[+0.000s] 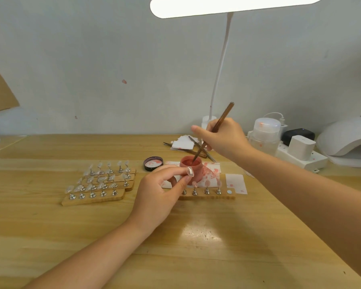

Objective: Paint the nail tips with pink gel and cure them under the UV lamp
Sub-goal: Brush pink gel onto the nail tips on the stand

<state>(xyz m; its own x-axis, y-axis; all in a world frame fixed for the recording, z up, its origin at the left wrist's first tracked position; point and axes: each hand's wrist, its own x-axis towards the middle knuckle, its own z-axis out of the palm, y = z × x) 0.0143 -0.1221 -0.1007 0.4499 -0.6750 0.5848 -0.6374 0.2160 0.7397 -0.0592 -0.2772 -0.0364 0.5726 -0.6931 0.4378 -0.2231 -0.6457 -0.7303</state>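
Pink gel is seen in the pink-smeared jar [191, 166]; the brush [215, 130] is brown, the desk [196, 247] pale wood, the UV lamp [346, 138] white.

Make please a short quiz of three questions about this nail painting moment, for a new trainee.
1. True or false: the brush tip is inside the pink gel jar.
2. What does the left hand pinch? A) a clear nail tip B) the jar lid C) tweezers
3. Where does the UV lamp stand: far left or far right of the table?

Key: 1 true; 2 A; 3 far right.
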